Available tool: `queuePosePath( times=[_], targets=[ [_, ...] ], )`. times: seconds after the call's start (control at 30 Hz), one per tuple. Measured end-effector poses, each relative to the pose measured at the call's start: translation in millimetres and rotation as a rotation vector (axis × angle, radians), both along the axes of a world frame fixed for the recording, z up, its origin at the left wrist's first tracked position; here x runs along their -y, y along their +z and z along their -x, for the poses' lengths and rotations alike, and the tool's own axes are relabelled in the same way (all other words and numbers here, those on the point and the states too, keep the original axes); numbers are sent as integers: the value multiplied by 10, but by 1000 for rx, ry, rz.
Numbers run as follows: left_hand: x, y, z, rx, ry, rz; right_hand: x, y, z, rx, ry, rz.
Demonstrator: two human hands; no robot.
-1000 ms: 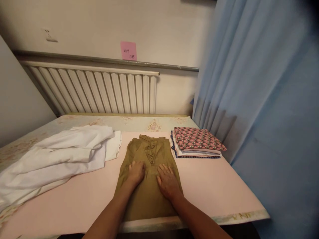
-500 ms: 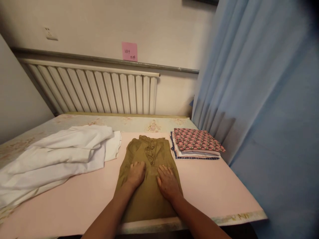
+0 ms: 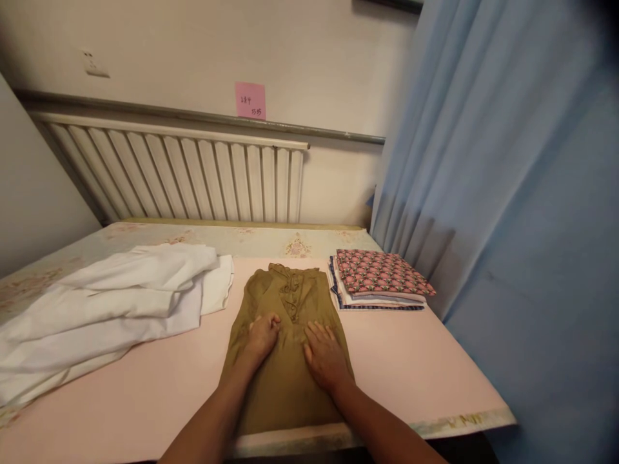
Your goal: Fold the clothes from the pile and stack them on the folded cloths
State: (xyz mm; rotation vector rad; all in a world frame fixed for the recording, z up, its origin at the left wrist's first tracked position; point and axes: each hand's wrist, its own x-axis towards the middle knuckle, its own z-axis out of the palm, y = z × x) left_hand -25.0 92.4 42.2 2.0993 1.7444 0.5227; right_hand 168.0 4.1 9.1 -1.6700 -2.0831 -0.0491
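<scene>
An olive-brown shirt (image 3: 290, 380) with a stand collar and a looped front placket lies folded into a long shape in front of me, collar at the far end. My left hand (image 3: 264, 334) rests on its left side below the placket, the fingers curled in with no cloth visible between them. On the right side of the shirt, my right hand (image 3: 324, 351) lies flat, fingers stretched out and pressing on the fabric. The shirt's near end reaches the table's front edge.
A loose heap of white cloth (image 3: 116, 296) lies to the left. At the right stands a folded stack topped by a pink patterned cloth (image 3: 382, 274). Pink sheeting (image 3: 411, 361) covers the table. A blue curtain (image 3: 507, 193) hangs along the right; a radiator (image 3: 193, 174) is behind.
My left hand has curled its fingers and drawn slightly left and up. My right hand stays flat in place on the shirt.
</scene>
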Motion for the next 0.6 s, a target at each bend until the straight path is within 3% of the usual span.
queuePosePath(
  times=[0.23,0.6],
  targets=[
    [-52,-97,-4,26,23,-8,5,8,-3,10,5,-4],
    [-13,-109,19,-2,-26,-84,3,-5,-4,1,-4,12]
  ],
)
